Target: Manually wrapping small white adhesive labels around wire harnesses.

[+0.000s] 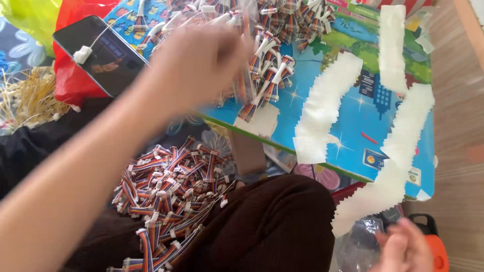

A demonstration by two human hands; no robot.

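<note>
Cables (262, 75): short rainbow ribbons, white plugs, too many for us to count | left hand (196, 65): blurred, grip indeterminate | right hand (403, 249): grip indeterminate | tape strips (322, 108): three

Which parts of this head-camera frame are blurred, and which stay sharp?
Head view: the left hand over the table is smeared by motion; the right hand at the lower edge is soft too. The wire bundles on the lap and the paper strips on the table read sharper, in bright daylight.

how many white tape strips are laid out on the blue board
3: a left strip, a short strip at the top, and a long right strip running past the board's lower edge.
</note>
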